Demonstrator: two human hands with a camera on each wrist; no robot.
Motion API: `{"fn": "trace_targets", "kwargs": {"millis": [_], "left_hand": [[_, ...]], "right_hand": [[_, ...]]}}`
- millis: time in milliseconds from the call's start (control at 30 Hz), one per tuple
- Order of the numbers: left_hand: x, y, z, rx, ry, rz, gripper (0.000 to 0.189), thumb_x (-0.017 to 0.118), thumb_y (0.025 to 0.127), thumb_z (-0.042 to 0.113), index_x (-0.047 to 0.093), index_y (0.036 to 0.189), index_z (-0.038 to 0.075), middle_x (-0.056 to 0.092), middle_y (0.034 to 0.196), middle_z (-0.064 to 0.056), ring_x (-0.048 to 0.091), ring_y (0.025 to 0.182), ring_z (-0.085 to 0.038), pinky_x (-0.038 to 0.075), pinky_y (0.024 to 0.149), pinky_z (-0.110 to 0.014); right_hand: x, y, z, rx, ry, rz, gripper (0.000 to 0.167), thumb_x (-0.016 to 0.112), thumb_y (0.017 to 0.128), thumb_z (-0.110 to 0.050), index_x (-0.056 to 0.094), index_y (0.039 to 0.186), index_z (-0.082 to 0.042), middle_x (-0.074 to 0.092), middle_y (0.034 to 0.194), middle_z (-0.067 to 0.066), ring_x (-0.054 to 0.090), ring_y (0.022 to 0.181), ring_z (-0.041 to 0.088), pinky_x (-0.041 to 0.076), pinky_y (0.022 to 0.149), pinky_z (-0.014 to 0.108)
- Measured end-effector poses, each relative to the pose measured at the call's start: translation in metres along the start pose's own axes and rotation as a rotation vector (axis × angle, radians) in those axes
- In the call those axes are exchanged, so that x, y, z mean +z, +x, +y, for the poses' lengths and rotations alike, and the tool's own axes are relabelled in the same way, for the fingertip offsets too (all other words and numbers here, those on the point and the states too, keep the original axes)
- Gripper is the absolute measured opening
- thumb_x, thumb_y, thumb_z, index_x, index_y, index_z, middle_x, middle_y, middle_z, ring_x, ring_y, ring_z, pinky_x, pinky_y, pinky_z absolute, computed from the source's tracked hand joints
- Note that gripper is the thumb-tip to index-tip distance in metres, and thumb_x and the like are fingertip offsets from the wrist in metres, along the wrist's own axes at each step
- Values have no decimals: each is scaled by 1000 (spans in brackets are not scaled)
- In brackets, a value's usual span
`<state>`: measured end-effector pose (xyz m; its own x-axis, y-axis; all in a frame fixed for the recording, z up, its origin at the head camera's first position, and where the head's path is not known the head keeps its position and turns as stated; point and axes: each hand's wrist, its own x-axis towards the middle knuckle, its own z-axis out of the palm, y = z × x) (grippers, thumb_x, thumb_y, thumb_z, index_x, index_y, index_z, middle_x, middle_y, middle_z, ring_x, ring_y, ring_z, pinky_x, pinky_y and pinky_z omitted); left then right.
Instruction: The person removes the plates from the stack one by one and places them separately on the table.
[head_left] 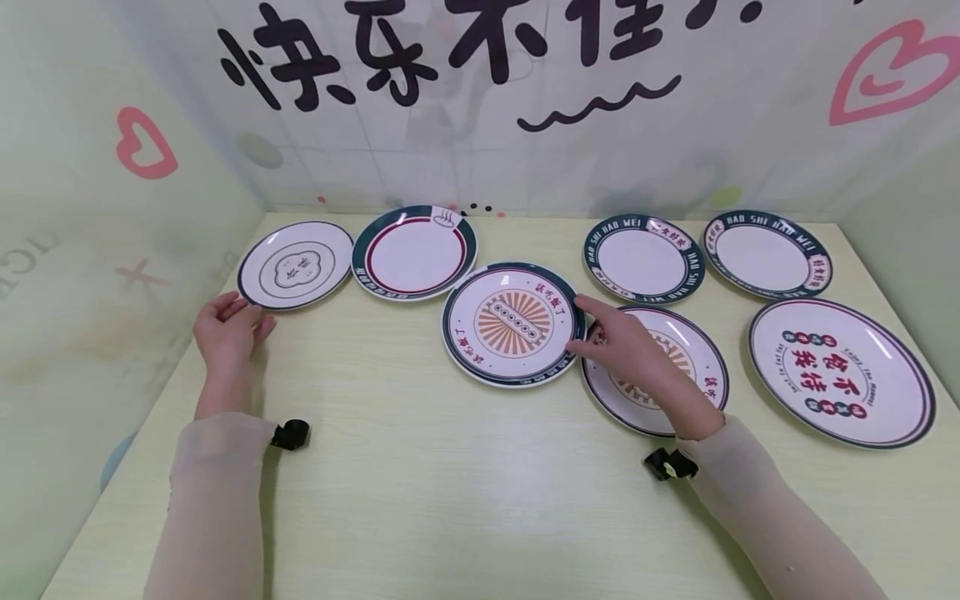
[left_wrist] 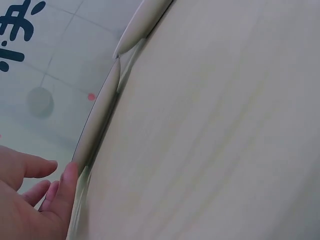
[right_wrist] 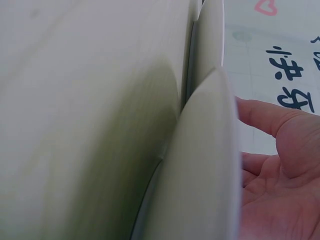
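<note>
At the far left, my left hand (head_left: 228,333) is at the near-left rim of a white plate (head_left: 258,258) with a cloud-shaped outline. In the left wrist view its thumb (left_wrist: 69,182) is right at the plate's edge, fingers loosely bent. My right hand (head_left: 626,350) reaches over a sunburst plate (head_left: 708,337), hiding part of it. Its spread thumb and forefinger are at the right rim of another sunburst plate (head_left: 513,325) in the middle. In the right wrist view the palm (right_wrist: 295,200) is partly hidden by a plate's pale side (right_wrist: 200,165).
Behind the middle plate lies a green-rimmed plate (head_left: 412,254) with a red ring. Two green-rimmed lettered plates (head_left: 643,262) (head_left: 765,254) lie at the back right. A larger white plate (head_left: 892,383) with red lettering is at the right. Walls (head_left: 480,158) enclose the table (head_left: 465,483).
</note>
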<state>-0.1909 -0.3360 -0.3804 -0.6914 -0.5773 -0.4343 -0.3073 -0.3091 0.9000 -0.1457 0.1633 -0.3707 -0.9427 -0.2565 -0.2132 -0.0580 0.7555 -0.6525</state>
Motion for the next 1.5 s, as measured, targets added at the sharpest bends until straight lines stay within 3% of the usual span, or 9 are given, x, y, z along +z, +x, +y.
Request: {"fn": "trace_targets", "kwargs": {"millis": [267,567,933,1500], "left_hand": [[4,-7,1,25,22,-18,61,59,91,-9,44,145,15,48,107,7,58,83,-6,60,63,-16],[11,-12,2,42,83,-45,64,62,93,-3,42,149,18,49,109,9,57,87,-5,60,72,-14],[22,-24,4,80,36,-87,64,61,90,-11,42,148,9,49,108,4,60,80,-6,61,67,-17],[38,-38,2,145,84,-164,61,60,91,-9,41,148,5,51,111,3,61,81,-7,61,72,-16]], "right_hand": [[0,0,0,-1,6,1,72,66,97,-25,30,157,-8,29,164,14,38,145,36,36,120,52],[0,1,0,-2,9,4,71,66,97,-24,31,157,-8,30,164,14,44,138,34,39,118,52],[0,1,1,-2,8,1,71,66,97,-24,30,157,-9,29,164,14,42,141,35,38,119,52],[-1,1,0,6,21,-7,71,65,97,-24,30,157,-9,29,164,14,37,146,36,36,120,53]]}}
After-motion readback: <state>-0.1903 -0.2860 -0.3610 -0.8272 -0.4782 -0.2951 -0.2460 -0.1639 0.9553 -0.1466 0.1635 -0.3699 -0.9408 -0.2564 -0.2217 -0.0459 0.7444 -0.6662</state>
